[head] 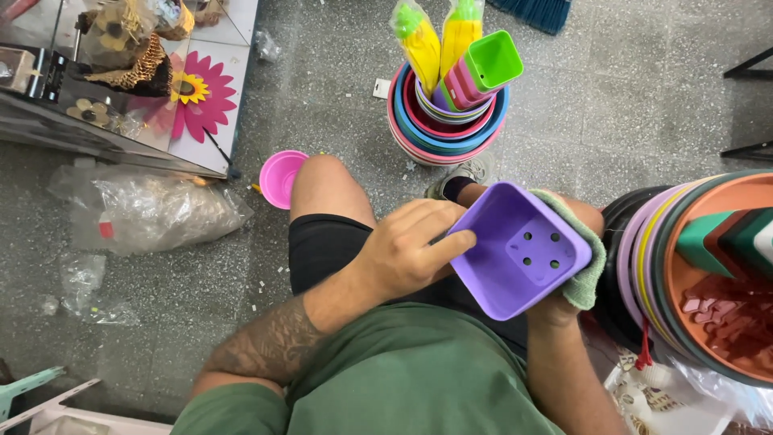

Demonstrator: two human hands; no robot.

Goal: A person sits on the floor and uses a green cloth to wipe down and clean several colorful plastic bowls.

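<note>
**Both hands on the purple pot, cloth underneath**

Gripping from two sides: the left hand [407,254] clamps the near rim of the square purple pot [515,250], fingers curled over the edge and a fingertip dipping inside. The right hand [555,302] is mostly hidden below the pot, wrapped in a green cloth [586,270] pressed against the pot's far wall and underside; how its fingers close I cannot tell, but the cloth is clearly pinned between hand and pot.

The pot sits over the person's lap, tilted so its mouth faces up toward the camera, drain holes showing in the base. Its open end points toward the left hand, its base toward the cloth side.

Around it: a stack of coloured saucers [684,274] just beside the cloth on the right, well within reach. Ahead on the floor [338,89], a stack of round bowls [447,129] with nested square pots [483,68], well apart. A pink pot [280,177] lies beside the knee. Nothing blocks either hand.
</note>
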